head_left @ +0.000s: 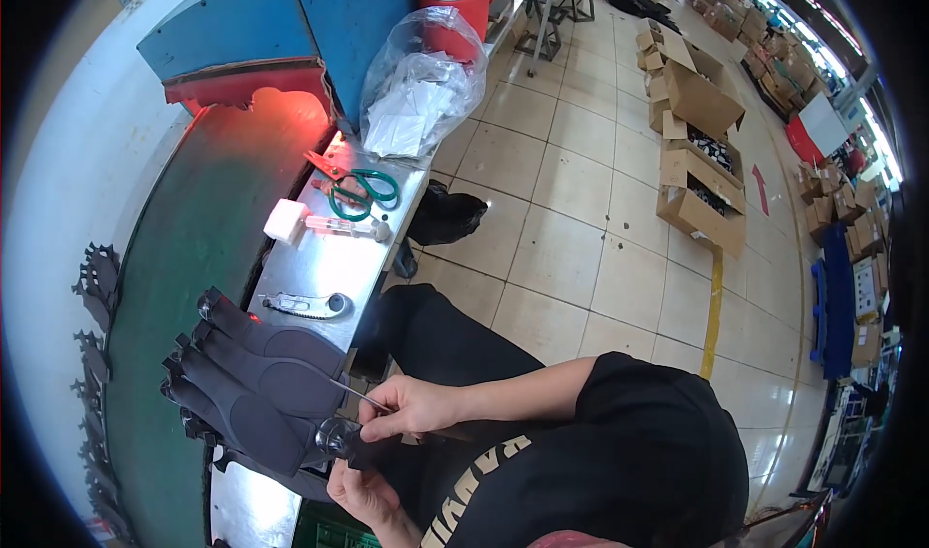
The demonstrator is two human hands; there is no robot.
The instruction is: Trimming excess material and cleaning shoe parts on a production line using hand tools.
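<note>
My right hand [411,408] pinches a thin metal rod [356,390] that points over the grey parts. Just below it, my left hand [363,495] is closed at the lower edge of a dark glossy rounded piece [336,436], which it appears to hold; its fingertips are partly hidden. Both hands are close together at the bench edge. Beside them lies a pile of dark grey, smooth oval parts [261,408] with narrow necks and black clip-like ends. Their exact kind cannot be made out.
A silver utility knife [308,304], green-handled scissors [360,195] and a white block [286,221] with a clear stick lie on the metal bench. A green conveyor belt [194,229] runs alongside, with more grey parts at its far edge. A plastic bag [421,93] and open cartons [702,200] stand beyond.
</note>
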